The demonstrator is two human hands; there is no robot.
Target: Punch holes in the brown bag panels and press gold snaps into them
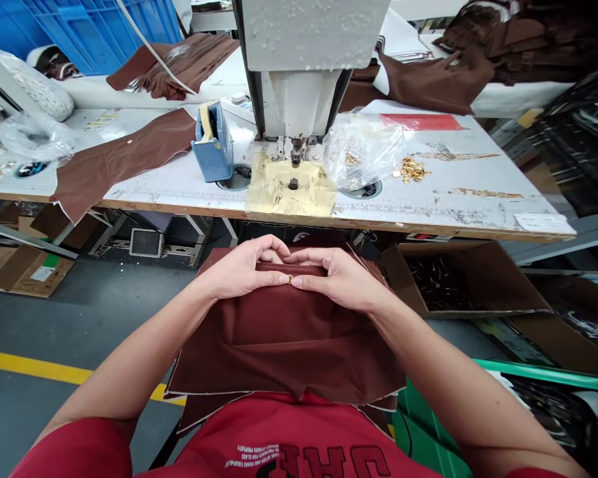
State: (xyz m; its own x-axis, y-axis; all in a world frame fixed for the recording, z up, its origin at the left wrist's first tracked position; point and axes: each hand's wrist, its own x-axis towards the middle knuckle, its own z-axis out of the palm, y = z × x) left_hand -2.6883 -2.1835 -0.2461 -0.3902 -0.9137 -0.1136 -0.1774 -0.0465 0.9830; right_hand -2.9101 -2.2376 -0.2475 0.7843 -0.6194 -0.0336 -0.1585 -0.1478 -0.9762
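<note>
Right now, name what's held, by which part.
Left hand and right hand hold the brown leather-like panel by its far edge, thumbs at the small gold fitting.

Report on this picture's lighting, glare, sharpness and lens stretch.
Head view: bright, fairly even light, darker in the upper right corner; head view: glare on the clear plastic bag; head view: forearms look stretched toward the lower corners, while the left hand and right hand look fairly sharp.

1 yellow stripe [34,367] crosses grey floor [104,305].
</note>
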